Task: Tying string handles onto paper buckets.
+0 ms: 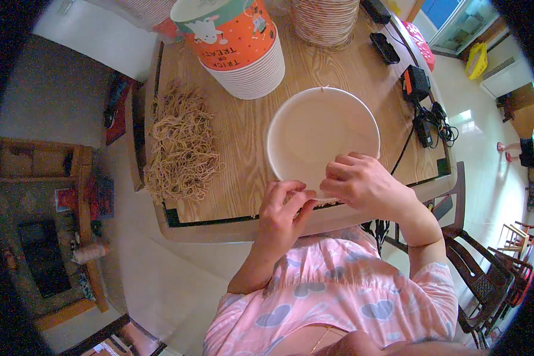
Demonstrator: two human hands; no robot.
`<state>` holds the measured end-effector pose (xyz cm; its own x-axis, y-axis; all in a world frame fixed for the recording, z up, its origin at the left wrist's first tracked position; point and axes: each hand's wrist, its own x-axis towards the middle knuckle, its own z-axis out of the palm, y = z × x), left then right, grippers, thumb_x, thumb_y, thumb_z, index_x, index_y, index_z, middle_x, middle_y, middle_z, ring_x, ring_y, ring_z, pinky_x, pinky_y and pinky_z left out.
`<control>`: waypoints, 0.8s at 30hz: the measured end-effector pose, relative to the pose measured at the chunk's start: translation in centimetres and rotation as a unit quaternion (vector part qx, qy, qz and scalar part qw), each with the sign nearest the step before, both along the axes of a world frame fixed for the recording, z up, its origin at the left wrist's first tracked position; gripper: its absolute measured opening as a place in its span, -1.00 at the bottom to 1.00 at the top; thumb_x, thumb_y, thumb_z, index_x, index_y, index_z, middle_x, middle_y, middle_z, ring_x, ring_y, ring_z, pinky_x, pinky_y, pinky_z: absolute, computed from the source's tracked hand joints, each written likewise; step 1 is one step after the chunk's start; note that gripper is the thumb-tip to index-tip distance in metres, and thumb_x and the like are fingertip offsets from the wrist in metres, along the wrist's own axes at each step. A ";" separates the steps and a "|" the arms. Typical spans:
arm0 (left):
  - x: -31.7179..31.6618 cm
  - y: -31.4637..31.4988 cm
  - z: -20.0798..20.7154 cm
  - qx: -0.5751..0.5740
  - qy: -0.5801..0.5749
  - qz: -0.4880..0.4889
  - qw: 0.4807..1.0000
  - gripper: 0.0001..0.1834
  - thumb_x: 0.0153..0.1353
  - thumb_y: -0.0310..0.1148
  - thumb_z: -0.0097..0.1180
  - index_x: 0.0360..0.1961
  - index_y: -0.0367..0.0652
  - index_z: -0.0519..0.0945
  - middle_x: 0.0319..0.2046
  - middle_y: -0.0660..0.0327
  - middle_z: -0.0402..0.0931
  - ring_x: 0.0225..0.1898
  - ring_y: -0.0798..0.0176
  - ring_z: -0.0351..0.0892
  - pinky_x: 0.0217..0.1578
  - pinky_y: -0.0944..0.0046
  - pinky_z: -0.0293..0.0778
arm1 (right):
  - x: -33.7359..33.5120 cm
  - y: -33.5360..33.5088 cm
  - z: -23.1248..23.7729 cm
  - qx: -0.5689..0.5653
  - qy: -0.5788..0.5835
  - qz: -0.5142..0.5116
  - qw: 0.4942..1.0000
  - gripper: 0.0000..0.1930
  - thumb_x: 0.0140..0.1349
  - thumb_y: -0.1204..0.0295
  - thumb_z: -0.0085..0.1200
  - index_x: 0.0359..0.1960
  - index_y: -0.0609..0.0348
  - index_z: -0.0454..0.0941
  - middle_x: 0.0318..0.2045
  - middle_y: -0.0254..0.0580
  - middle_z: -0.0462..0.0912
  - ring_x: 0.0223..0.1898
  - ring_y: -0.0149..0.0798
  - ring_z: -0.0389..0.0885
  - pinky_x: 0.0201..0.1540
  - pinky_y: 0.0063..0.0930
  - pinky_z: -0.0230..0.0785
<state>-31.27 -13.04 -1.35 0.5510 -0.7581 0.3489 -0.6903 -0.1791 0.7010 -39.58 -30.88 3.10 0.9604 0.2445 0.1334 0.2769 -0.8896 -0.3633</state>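
Note:
A round white paper bucket [321, 127] stands at the table's near edge, its open top toward me. At its near rim my left hand [283, 207] has thumb and fingers closed in a pinch on the edge. My right hand [360, 185] is closed over the near right rim, fingertips together. What those fingertips pinch is hidden, and the two hands almost meet. A small tan cord end [324, 89] pokes up at the far rim. To the left lies a loose heap of tan cords [184, 148].
Behind stands a stack of paper buckets [237, 53] with an orange and green print. Another stack of ribbed pale buckets [325, 21] is at the back. A black-and-orange charger [415, 83] and tangled black cables [440, 123] lie along the right edge. Dark chairs [477, 276] stand right of me.

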 end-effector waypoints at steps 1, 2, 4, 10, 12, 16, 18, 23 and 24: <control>0.0 0.0 -0.1 0.001 0.006 0.001 1.000 -0.80 -0.14 -0.52 0.22 -0.41 -0.17 0.54 -0.35 0.16 0.43 -0.29 0.11 0.43 -0.32 0.21 0.41 | 0.0 0.0 0.0 -0.001 0.000 0.000 1.000 -0.83 -0.02 0.31 -0.02 -0.38 0.04 0.44 -0.45 -0.30 0.37 -0.30 -0.22 0.43 -0.34 -0.35 0.36; 0.0 0.0 -0.2 0.000 0.006 0.001 1.000 -0.80 -0.14 -0.52 0.22 -0.41 -0.17 0.54 -0.35 0.16 0.43 -0.29 0.11 0.43 -0.32 0.21 0.41 | 0.0 0.0 0.0 -0.002 0.006 0.000 1.000 -0.83 -0.02 0.30 -0.02 -0.38 0.03 0.44 -0.45 -0.30 0.37 -0.30 -0.23 0.43 -0.33 -0.35 0.36; -0.1 0.0 -0.3 -0.005 0.012 0.002 1.000 -0.81 -0.14 -0.52 0.22 -0.41 -0.17 0.54 -0.34 0.16 0.43 -0.29 0.11 0.42 -0.30 0.20 0.40 | 0.0 0.0 0.1 -0.003 0.011 0.001 1.000 -0.83 -0.02 0.30 -0.02 -0.38 0.03 0.44 -0.45 -0.30 0.37 -0.29 -0.23 0.43 -0.32 -0.35 0.36; 0.1 -0.1 0.0 0.008 -0.010 -0.003 1.000 -0.82 -0.15 -0.52 0.22 -0.43 -0.17 0.54 -0.33 0.17 0.43 -0.29 0.10 0.42 -0.29 0.19 0.40 | 0.1 0.3 -0.4 0.019 -0.041 -0.022 0.999 -0.86 -0.13 0.37 0.08 -0.49 0.06 0.47 -0.53 -0.33 0.37 -0.39 -0.27 0.44 -0.35 -0.37 0.33; 0.1 0.0 -0.1 0.007 -0.014 -0.005 1.000 -0.82 -0.15 -0.51 0.22 -0.43 -0.17 0.54 -0.33 0.17 0.43 -0.29 0.10 0.42 -0.30 0.19 0.40 | 0.1 0.3 -0.2 0.016 -0.043 -0.021 0.999 -0.86 -0.13 0.37 0.08 -0.48 0.05 0.47 -0.52 -0.34 0.38 -0.39 -0.28 0.44 -0.35 -0.38 0.32; 0.0 -0.1 0.1 0.005 -0.021 -0.002 1.000 -0.81 -0.15 -0.52 0.22 -0.43 -0.17 0.54 -0.33 0.17 0.43 -0.30 0.10 0.42 -0.31 0.20 0.40 | 0.0 0.2 0.0 0.014 -0.037 -0.015 0.999 -0.86 -0.12 0.37 0.07 -0.47 0.04 0.48 -0.52 -0.35 0.38 -0.39 -0.28 0.44 -0.35 -0.38 0.32; 0.0 -0.2 0.2 0.001 -0.021 -0.003 1.000 -0.81 -0.15 -0.52 0.22 -0.43 -0.17 0.53 -0.33 0.17 0.42 -0.30 0.11 0.42 -0.31 0.20 0.40 | 0.0 0.1 0.0 0.016 -0.035 -0.017 0.999 -0.87 -0.11 0.38 0.07 -0.46 0.04 0.48 -0.52 -0.35 0.37 -0.39 -0.28 0.44 -0.35 -0.38 0.32; 0.0 -0.1 0.1 0.003 -0.013 -0.002 1.000 -0.81 -0.14 -0.52 0.22 -0.42 -0.18 0.53 -0.34 0.17 0.42 -0.30 0.11 0.41 -0.31 0.21 0.41 | 0.0 0.0 0.2 0.014 -0.035 -0.010 0.999 -0.88 -0.10 0.38 0.06 -0.47 0.03 0.48 -0.52 -0.35 0.37 -0.39 -0.28 0.44 -0.34 -0.39 0.32; -0.1 -0.1 0.2 0.007 -0.014 -0.002 1.000 -0.81 -0.13 -0.52 0.21 -0.42 -0.18 0.53 -0.33 0.17 0.42 -0.30 0.11 0.41 -0.31 0.20 0.41 | -0.1 0.0 0.1 0.016 -0.033 -0.012 0.999 -0.88 -0.09 0.38 0.06 -0.46 0.03 0.49 -0.52 -0.35 0.37 -0.39 -0.28 0.44 -0.34 -0.39 0.32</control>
